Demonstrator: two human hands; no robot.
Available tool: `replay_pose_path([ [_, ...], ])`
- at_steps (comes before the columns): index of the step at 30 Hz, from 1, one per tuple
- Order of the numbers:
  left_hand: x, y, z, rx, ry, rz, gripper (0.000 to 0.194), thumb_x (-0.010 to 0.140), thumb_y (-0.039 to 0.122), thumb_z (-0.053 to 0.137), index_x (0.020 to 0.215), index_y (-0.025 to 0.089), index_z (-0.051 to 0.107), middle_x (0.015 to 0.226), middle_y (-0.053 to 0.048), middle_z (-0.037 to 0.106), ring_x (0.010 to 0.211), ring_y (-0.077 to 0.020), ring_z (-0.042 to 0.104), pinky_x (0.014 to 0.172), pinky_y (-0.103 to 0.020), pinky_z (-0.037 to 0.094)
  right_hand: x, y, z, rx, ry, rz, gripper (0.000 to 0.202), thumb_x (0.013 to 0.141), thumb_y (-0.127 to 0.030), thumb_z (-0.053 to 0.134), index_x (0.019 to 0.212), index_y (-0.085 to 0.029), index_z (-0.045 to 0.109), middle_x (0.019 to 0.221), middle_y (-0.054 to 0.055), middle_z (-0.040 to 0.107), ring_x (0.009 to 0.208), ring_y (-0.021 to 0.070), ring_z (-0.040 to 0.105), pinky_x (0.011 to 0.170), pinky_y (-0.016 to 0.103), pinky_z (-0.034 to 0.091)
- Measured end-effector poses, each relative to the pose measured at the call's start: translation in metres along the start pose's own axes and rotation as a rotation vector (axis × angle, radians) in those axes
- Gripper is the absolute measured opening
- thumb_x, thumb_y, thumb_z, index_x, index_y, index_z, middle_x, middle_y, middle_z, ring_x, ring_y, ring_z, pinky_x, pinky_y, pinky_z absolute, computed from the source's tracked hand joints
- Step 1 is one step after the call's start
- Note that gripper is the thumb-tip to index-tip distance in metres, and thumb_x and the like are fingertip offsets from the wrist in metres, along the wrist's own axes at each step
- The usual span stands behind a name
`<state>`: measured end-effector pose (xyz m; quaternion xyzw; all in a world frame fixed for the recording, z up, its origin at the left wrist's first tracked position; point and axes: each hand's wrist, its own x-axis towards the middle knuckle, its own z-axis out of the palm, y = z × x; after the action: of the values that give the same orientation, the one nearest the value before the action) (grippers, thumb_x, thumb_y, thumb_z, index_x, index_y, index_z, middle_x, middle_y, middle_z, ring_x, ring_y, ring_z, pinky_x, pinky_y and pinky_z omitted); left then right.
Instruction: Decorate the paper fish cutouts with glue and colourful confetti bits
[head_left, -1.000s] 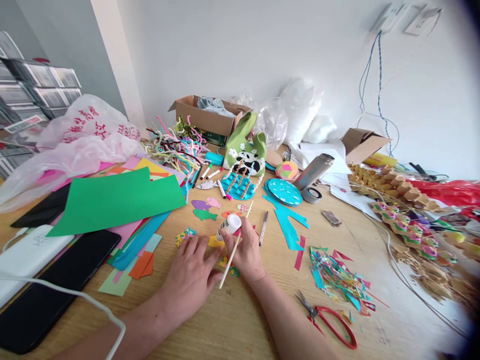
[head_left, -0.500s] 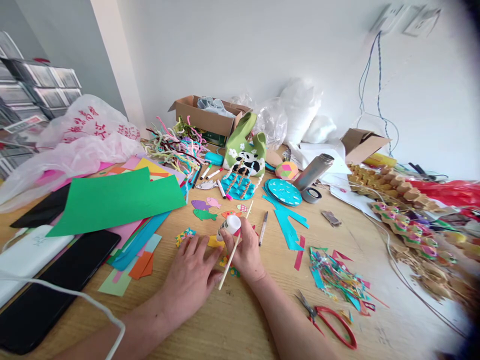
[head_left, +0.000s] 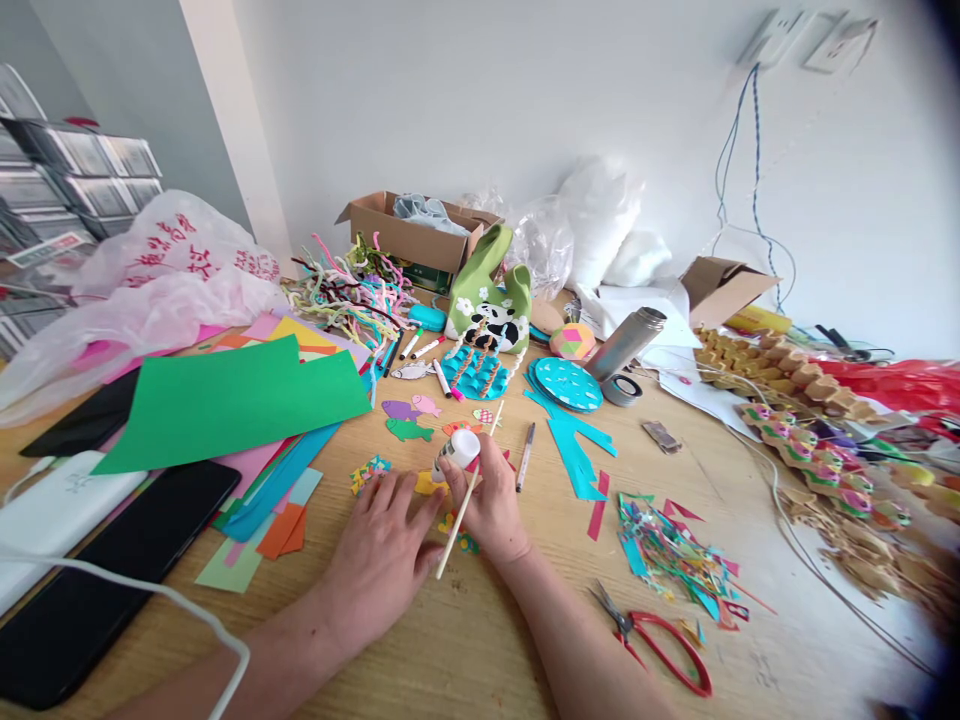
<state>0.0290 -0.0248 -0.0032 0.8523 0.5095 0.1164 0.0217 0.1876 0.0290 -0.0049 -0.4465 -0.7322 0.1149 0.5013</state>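
Note:
My right hand [head_left: 491, 505] is closed around a small white bottle [head_left: 455, 452] with dark print, tilted over the table. The same hand also holds a thin wooden stick [head_left: 454, 545], which slants across its fingers. My left hand [head_left: 381, 545] lies fairly flat on the tabletop, fingers stretched out, their tips beside a yellow paper piece [head_left: 429, 483] partly covered by the hands. A patterned paper cutout [head_left: 369, 473] sits just past the left fingers. Flowered paper [head_left: 466, 541] shows between the hands. Beyond them lie purple [head_left: 400, 410], green [head_left: 409, 430] and pink [head_left: 427, 404] paper fish.
Red-handled scissors [head_left: 667, 640] lie at front right, near a heap of paper scraps [head_left: 671, 550]. A pen [head_left: 526, 457] is right of my right hand. Coloured sheets [head_left: 240, 400] and a black phone [head_left: 112, 580] fill the left. A metal flask [head_left: 626, 343] stands behind.

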Motion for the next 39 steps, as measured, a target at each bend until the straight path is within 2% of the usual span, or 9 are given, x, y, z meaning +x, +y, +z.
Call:
replay_pose_path([
  [9,0.0007,0.0002,-0.0024,-0.004,-0.021,-0.022,0.045,0.089,0.039,0.058,0.132,0.026,0.056,0.13,-0.012,0.053,0.123,-0.033,0.046,0.111,-0.057,0.033,0.0002,-0.0011,-0.0019,-0.013,0.077,0.029,0.014,0.09,-0.027,0.058,0.085,-0.022,0.046,0.073,-0.002,0.051,0.065,0.0137,0.048,0.06,0.025,0.04],
  [17,0.0007,0.0007,-0.002,-0.008,-0.025,-0.024,0.045,0.089,0.039,0.059,0.132,0.027,0.056,0.13,-0.012,0.054,0.123,-0.0326,0.047,0.112,-0.057,0.032,0.0003,-0.0013,-0.0017,0.007,-0.002,0.029,0.015,0.09,-0.027,0.058,0.085,-0.021,0.046,0.074,-0.002,0.051,0.065,0.0137,0.048,0.06,0.026,0.04],
  [25,0.0005,-0.0003,0.0012,-0.001,-0.008,-0.025,0.046,0.089,0.04,0.059,0.133,0.027,0.055,0.131,-0.012,0.054,0.125,-0.0329,0.046,0.112,-0.056,0.032,-0.001,0.0007,-0.0008,0.007,0.011,0.029,0.014,0.09,-0.028,0.059,0.087,-0.021,0.047,0.074,-0.002,0.052,0.065,0.0138,0.049,0.06,0.026,0.04],
  [33,-0.0002,-0.0007,0.0016,0.017,0.004,-0.034,0.047,0.09,0.046,0.057,0.133,0.028,0.057,0.134,-0.013,0.052,0.128,-0.0342,0.044,0.11,-0.056,0.035,-0.0004,-0.0025,-0.0044,-0.004,0.146,0.07,0.012,0.089,-0.027,0.059,0.088,-0.021,0.049,0.074,-0.001,0.052,0.064,0.014,0.05,0.06,0.027,0.041],
  [39,-0.0002,-0.0013,0.0028,0.028,0.013,-0.018,0.047,0.09,0.044,0.056,0.134,0.027,0.056,0.13,-0.012,0.055,0.126,-0.0341,0.045,0.111,-0.057,0.033,0.0008,-0.0023,-0.0038,-0.005,0.095,0.045,0.012,0.089,-0.027,0.058,0.086,-0.021,0.048,0.073,-0.002,0.052,0.064,0.0137,0.048,0.06,0.026,0.04],
])
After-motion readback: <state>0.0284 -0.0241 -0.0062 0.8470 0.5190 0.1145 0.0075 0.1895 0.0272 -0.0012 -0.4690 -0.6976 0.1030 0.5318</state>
